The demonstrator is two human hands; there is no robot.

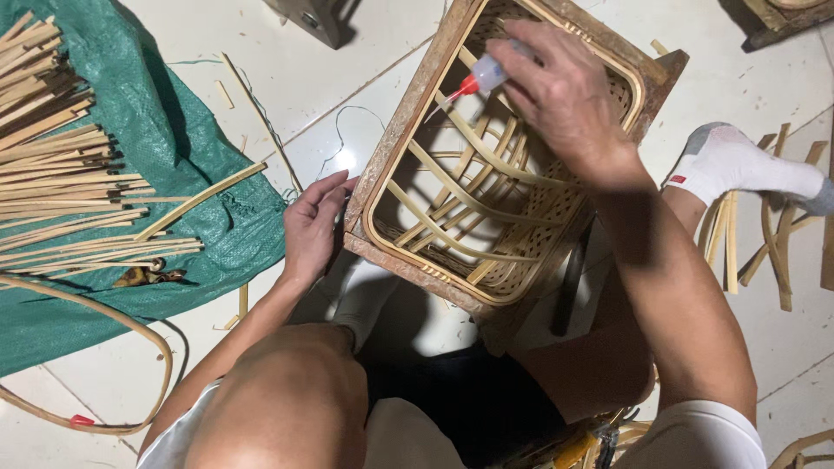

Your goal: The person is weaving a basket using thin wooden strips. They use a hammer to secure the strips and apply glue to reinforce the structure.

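White tiled floor (347, 78), green tarp (174, 148) of cane strips (61, 148) at upper left: right hand (565, 95) closed around a red-tipped glue bottle (482, 76) over the frame-mounted rattan basket (486, 174) at frame centre, left hand (311, 227) open, steadying its rim; best dispensed sparingly, nozzle at the joint.

The person wears a white short-sleeved shirt (704, 434), its sleeve ends showing near the bottom edge at left and right; dark shorts (469, 399) cover the lap; white socks (738, 165) with grey toe and heel cover the feet; both forearms and hands are bare.
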